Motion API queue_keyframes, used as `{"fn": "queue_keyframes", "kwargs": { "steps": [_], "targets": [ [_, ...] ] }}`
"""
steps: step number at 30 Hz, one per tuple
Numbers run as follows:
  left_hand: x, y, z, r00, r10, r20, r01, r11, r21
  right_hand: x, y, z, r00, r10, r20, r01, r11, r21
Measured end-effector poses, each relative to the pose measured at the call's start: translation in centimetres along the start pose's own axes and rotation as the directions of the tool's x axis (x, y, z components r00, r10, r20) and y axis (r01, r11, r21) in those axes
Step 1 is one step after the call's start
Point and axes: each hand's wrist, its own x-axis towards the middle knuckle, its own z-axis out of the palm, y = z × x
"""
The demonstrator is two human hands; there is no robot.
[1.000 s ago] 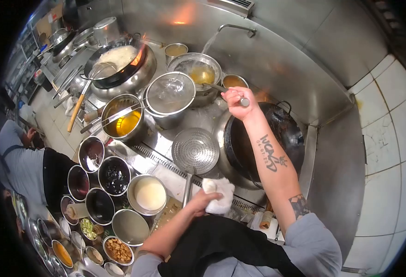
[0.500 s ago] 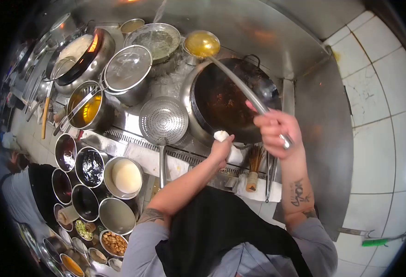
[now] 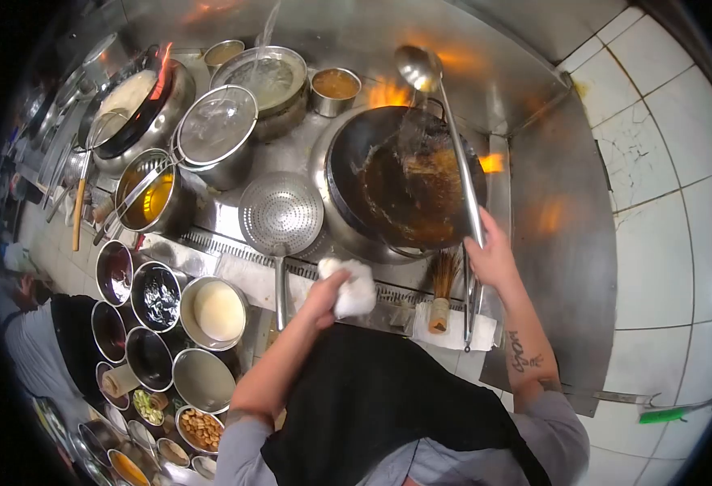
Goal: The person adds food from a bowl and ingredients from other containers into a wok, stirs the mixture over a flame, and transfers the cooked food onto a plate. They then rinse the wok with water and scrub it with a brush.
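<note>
My right hand (image 3: 492,247) is closed around the handle of a long metal ladle (image 3: 460,154). The ladle slants up over the right side of a black wok (image 3: 348,174), and its bowl is near the back wall. Brown liquid with dark bits coats the inside of the wok, which sits on a burner with flames showing at its back and right edges. In my left hand (image 3: 324,298) is a bunched white cloth (image 3: 356,290), held in front of the stove, apart from the wok. A perforated strainer (image 3: 281,212) lies left of the wok.
A bamboo brush (image 3: 440,308) rests on a towel at the stove's front edge. Behind stand a small pot of brown liquid (image 3: 336,91) and a water pot (image 3: 267,81). An oil pot (image 3: 155,194) and several seasoning containers (image 3: 204,379) are at left. Another person's sleeve (image 3: 44,340) shows there.
My right hand has lowered toward the wok's front right, and the ladle bowl has swung up and right from the small pot. My left hand with the cloth moved left, away from the wok. Flames appeared.
</note>
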Motion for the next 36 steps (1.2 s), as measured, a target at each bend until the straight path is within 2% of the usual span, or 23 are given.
{"fn": "queue_keyframes", "kwargs": {
  "steps": [2, 4, 5, 6, 8, 10, 12, 13, 15, 16, 17, 18, 19, 22, 23, 26, 27, 30, 32, 36],
  "targets": [
    [-2.2, -0.4, -3.4, 0.999, -0.014, -0.045, 0.013, 1.000, -0.022, 3.4, -3.5, 2.0, 0.998, 0.058, 0.028, -0.059, 0.998, 0.031],
    [-3.7, -1.1, -6.0, 0.989, 0.118, -0.092, -0.103, 0.982, 0.158, 7.8, -6.0, 4.4, 0.995, 0.038, 0.090, -0.045, 0.995, 0.084],
    [-3.7, -2.0, -6.9, 0.972, 0.208, -0.108, -0.193, 0.972, 0.135, 10.2, -6.9, 6.1, 0.995, 0.008, 0.095, -0.015, 0.997, 0.074],
    [-4.1, -2.2, -7.3, 0.961, 0.244, -0.127, -0.221, 0.960, 0.173, 12.7, -7.4, 8.2, 0.995, -0.022, 0.097, 0.016, 0.998, 0.064],
    [-4.2, -2.7, -8.5, 0.944, 0.300, -0.139, -0.277, 0.947, 0.163, 17.0, -8.5, 13.1, 0.995, -0.087, 0.055, 0.089, 0.996, -0.031],
    [-5.1, -2.6, -8.1, 0.938, 0.321, -0.134, -0.298, 0.940, 0.165, 19.5, -10.9, 17.6, 0.994, -0.037, 0.103, 0.047, 0.994, -0.096],
    [-5.3, -2.8, -8.0, 0.936, 0.329, -0.127, -0.308, 0.937, 0.164, 23.2, -10.2, 22.3, 0.985, -0.139, 0.104, 0.163, 0.946, -0.282],
    [-5.8, -2.7, -7.6, 0.938, 0.326, -0.119, -0.306, 0.939, 0.160, 23.2, -12.2, 23.0, 0.971, -0.014, 0.240, 0.052, 0.987, -0.154],
    [-6.5, -2.4, -7.5, 0.946, 0.307, -0.104, -0.287, 0.942, 0.175, 23.3, -15.4, 23.3, 0.836, 0.171, 0.521, -0.231, 0.972, 0.052],
    [-6.6, -2.4, -7.8, 0.949, 0.300, -0.100, -0.282, 0.945, 0.164, 24.5, -15.4, 23.1, 0.687, 0.200, 0.698, -0.539, 0.785, 0.305],
    [-6.7, -2.5, -7.9, 0.952, 0.292, -0.092, -0.277, 0.949, 0.152, 25.8, -15.2, 22.6, 0.524, 0.120, 0.843, -0.787, 0.448, 0.425],
    [-6.8, -2.5, -8.0, 0.956, 0.283, -0.082, -0.270, 0.953, 0.141, 26.1, -15.4, 21.9, 0.385, -0.051, 0.921, -0.921, 0.036, 0.387],
    [-7.3, -2.2, -7.8, 0.960, 0.267, -0.091, -0.253, 0.957, 0.141, 25.6, -15.1, 21.4, 0.495, -0.083, 0.865, -0.867, 0.020, 0.499],
    [-6.5, -2.1, -8.5, 0.966, 0.260, 0.002, -0.252, 0.935, 0.248, 23.9, -14.8, 19.8, 0.586, -0.156, 0.795, -0.809, -0.163, 0.565],
    [-5.5, -2.4, -8.9, 0.964, 0.262, 0.052, -0.266, 0.928, 0.259, 22.9, -14.6, 18.9, 0.584, -0.240, 0.776, -0.811, -0.225, 0.541],
    [-4.5, -1.8, -7.4, 0.976, 0.184, 0.118, -0.215, 0.904, 0.370, 18.6, -15.4, 15.0, 0.627, -0.244, 0.740, -0.775, -0.290, 0.561],
    [-4.2, -1.6, -6.6, 0.969, 0.191, 0.153, -0.232, 0.917, 0.324, 17.5, -14.8, 13.5, 0.631, -0.279, 0.724, -0.773, -0.307, 0.555],
    [-4.0, -0.6, -4.4, 0.963, 0.178, 0.201, -0.242, 0.900, 0.362, 12.8, -13.9, 8.8, 0.638, -0.346, 0.688, -0.770, -0.296, 0.565],
    [-2.8, -0.8, -3.4, 0.964, 0.143, 0.222, -0.234, 0.854, 0.465, 9.4, -13.5, 6.1, 0.689, -0.289, 0.665, -0.725, -0.265, 0.636],
    [2.9, -4.7, -1.8, 0.894, 0.116, 0.432, -0.397, 0.651, 0.647, 2.9, -12.3, 1.7, 0.791, -0.122, 0.600, -0.612, -0.197, 0.766]
  ]
}}
